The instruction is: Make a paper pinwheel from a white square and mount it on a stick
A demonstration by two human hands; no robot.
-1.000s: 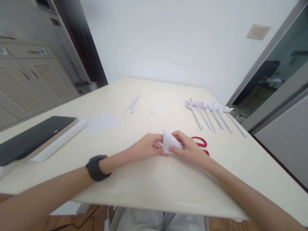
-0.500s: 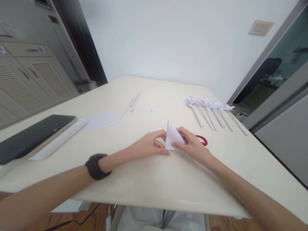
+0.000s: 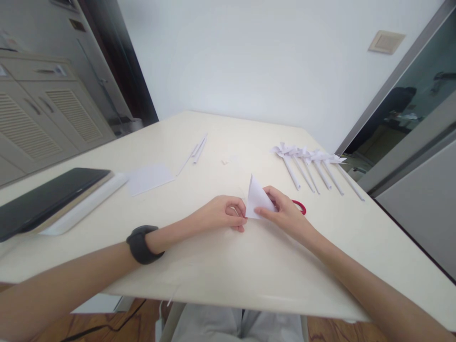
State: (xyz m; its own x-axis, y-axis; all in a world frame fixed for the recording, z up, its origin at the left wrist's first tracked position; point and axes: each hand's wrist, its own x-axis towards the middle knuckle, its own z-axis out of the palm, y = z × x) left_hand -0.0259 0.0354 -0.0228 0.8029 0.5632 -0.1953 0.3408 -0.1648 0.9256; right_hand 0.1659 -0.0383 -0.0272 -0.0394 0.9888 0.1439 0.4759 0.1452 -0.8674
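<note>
A small white paper folded into a triangle (image 3: 256,198) stands tilted up on the cream table (image 3: 228,270), held between both hands. My left hand (image 3: 223,213), with a dark band on its wrist, pinches the paper's lower left corner. My right hand (image 3: 285,213) grips its right side with thumb and fingers. Red-handled scissors (image 3: 300,206) lie just behind my right hand, mostly hidden by it.
A row of several white paper pinwheels on rolled paper sticks (image 3: 313,166) lies at the right back. Thin paper strips (image 3: 196,151) and a white sheet (image 3: 149,179) lie left of centre. A black tablet on a board (image 3: 46,197) sits at the far left.
Both hands have moved a little farther from me with the paper, and the triangle's tip has risen more upright. More of the scissors is hidden.
</note>
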